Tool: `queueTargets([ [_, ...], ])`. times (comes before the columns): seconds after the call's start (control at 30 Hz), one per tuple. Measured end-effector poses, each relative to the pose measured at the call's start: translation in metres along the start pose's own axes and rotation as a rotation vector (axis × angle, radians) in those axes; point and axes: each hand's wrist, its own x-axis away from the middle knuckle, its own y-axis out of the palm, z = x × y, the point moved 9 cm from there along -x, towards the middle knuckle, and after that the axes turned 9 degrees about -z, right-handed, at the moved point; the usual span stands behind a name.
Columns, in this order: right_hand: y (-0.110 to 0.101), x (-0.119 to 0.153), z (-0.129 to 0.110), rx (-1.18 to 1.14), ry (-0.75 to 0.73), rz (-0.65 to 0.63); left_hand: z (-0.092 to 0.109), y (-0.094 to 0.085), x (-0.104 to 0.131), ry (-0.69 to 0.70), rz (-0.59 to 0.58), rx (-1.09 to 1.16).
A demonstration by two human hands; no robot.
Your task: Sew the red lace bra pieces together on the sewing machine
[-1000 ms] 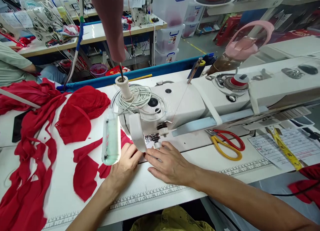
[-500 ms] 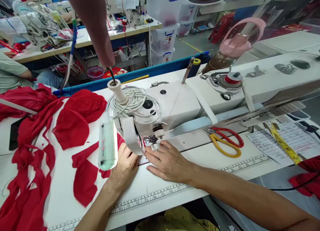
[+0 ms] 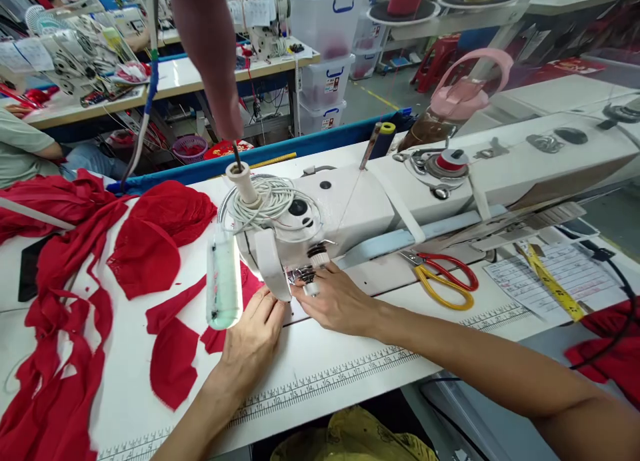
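A white sewing machine [image 3: 350, 194] stands on the table, and both hands are close in by its needle area. My left hand [image 3: 255, 331] lies palm down left of the needle, its fingers bent and pressed onto a red fabric piece [image 3: 249, 282] that shows beyond and beside it. Its fingertips are partly hidden by the machine head. My right hand [image 3: 337, 301] is at the needle's right, fingers drawn together and reaching in behind a white knob [image 3: 311, 288]. What its fingertips pinch, if anything, is hidden.
Cut red fabric pieces [image 3: 173, 364] and a heap of red cloth [image 3: 65, 301] lie at left. Scissors [image 3: 445, 281] with red and yellow handles, a paper sheet [image 3: 540, 281] and a tape measure [image 3: 553, 284] lie at right. A pink-lidded bottle [image 3: 457, 101] stands behind the machine.
My right hand has moved up and in toward the needle, and its spread fingers have drawn together. My left hand has stayed by the fabric. The camera view has shifted slightly.
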Motion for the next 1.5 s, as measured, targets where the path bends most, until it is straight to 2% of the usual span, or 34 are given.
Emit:
queueTargets([
  [0.17,-0.003,0.005,-0.003,0.088,0.008,0.149,-0.011,0.006,0.01,-0.025,-0.037,0.108],
  [0.43,-0.004,0.006,-0.001,0.09,0.05,0.175,-0.019,0.008,-0.003,-0.065,-0.068,0.066],
  [0.63,-0.022,0.015,0.018,-0.079,0.094,0.356,-0.031,0.008,-0.014,-0.1,-0.047,0.123],
  [0.73,-0.027,0.017,0.027,-0.088,0.126,0.402,-0.033,0.008,-0.013,-0.102,-0.027,0.128],
  [1.07,-0.031,0.015,0.024,-0.077,0.11,0.415,-0.032,0.006,-0.005,-0.13,0.036,0.141],
  [1.23,-0.024,0.012,0.024,-0.091,0.11,0.349,-0.034,0.006,-0.004,-0.119,0.071,0.184],
  [1.4,-0.018,0.006,0.02,-0.077,0.064,0.317,-0.049,0.008,-0.004,-0.266,0.034,0.159],
  [1.5,-0.018,0.008,0.012,-0.044,0.036,0.334,-0.059,-0.007,0.007,-0.336,0.046,0.118],
])
